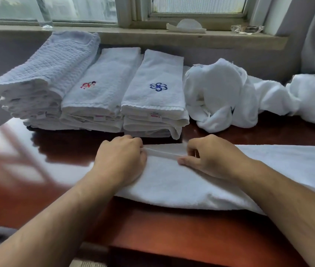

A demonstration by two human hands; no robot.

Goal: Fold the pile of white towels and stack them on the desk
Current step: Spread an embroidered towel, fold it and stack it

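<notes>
I am pinching the short hem of the flat towel (pixel 191 182) with both hands. My left hand (pixel 122 160) is curling its fingers over the hem's left end. My right hand (pixel 212 157) is nipping the same hem between thumb and bent fingers, just beside the left. Neither hand is holding anything else. The hem is bunching into a low ridge between the two grips, so I am judging the fold as barely begun.

To do this step well, I am planning to slide the hands apart to the two corners so the hem is pulling taut. Then I am lifting low and carrying it across to meet the opposite end. That end is running out of view on the right, so I cannot tell how it is lying. I should be matching the edges before pressing flat.

The towel is stretching rightward from my grip, passing under my right forearm, on the reddish desk (pixel 152 228). Directly behind my hands, the blue-emblem stack (pixel 152 89) is sitting nearest. The red-emblem stack (pixel 102 83) and the waffle stack (pixel 42 74) are standing further left. The unfolded pile (pixel 220 97) is waiting behind the towel, apart from it.
</notes>
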